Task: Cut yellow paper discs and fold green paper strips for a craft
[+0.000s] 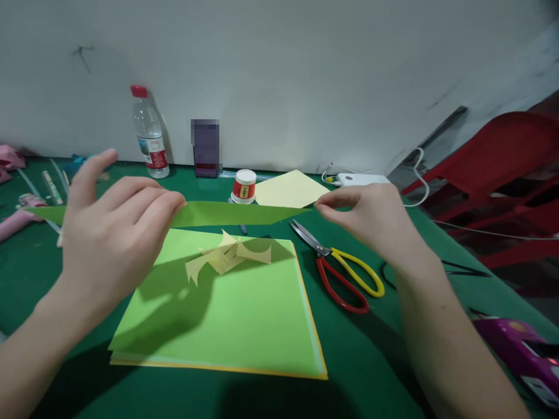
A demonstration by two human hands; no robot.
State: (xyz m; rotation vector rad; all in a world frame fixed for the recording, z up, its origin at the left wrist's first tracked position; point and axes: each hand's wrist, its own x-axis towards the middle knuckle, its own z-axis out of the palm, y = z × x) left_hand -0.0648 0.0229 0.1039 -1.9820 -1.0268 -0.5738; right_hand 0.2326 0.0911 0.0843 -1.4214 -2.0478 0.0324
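A long green paper strip point(231, 213) is stretched level in the air between my two hands. My left hand point(117, 227) pinches it near the middle, index finger raised, and the strip runs on behind that hand to a pointed left end. At the right tip, the thumb and fingers of my right hand point(367, 218) are pinched together. Below lies a stack of green paper point(231, 320) with yellow edges showing under it. Pale yellow paper scraps point(229, 256) rest on its upper part. Scissors point(338, 265) with one red and one yellow handle lie beside the stack, blades parted slightly.
Along the wall stand a water bottle point(151, 137), a phone point(206, 151) and a small red-and-white tub point(243, 187). A pale yellow sheet point(290, 189) lies behind the strip. A purple device point(515, 349) sits at right, near red chairs point(502, 157). Pink items point(20, 224) lie left.
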